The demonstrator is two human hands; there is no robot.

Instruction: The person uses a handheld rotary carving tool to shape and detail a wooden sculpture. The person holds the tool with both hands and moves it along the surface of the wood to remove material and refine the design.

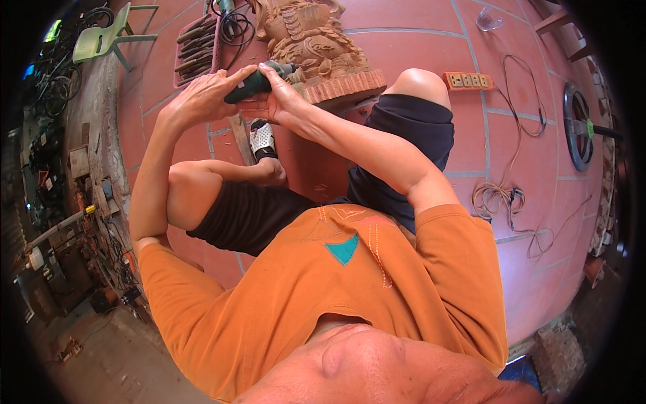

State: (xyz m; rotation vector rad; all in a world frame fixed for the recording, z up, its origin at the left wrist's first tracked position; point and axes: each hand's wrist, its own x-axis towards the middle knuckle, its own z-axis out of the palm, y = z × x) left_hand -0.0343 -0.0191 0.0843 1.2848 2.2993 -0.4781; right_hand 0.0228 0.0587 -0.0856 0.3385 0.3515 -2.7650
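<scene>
Red floor tiles [431, 57] with pale joints spread around you, and at your left side one light green chair [94, 44] stands near the edge of the tiled area. You sit low on this floor, with your knees bent and apart. Before you is a carved wooden piece [313, 50], brown and full of deep relief, with a flat, ridged base toward you.

Your left grip [202, 101] and your right grip [286, 99] are both closed on one dark green power tool [252, 86], which is between them, just beside the carving on its left. The right thumb lies over the top of the tool. Its dark nose points to the right, toward the carved wood; whether it touches the wood, I cannot tell.

Beyond your left grip is a pink basket [180, 65], in which many slim tools [196, 47] lie in a row, and a black cord [235, 30] makes loops beside it. Below your hands, a white sandal [262, 137] is on your left foot, next to a narrow strip of wood [241, 138]. On your right, an orange power strip [468, 81] lies near your knee, and a brown cable [517, 145] runs from it in loose curves. Farther up is a clear cup [489, 20].
</scene>
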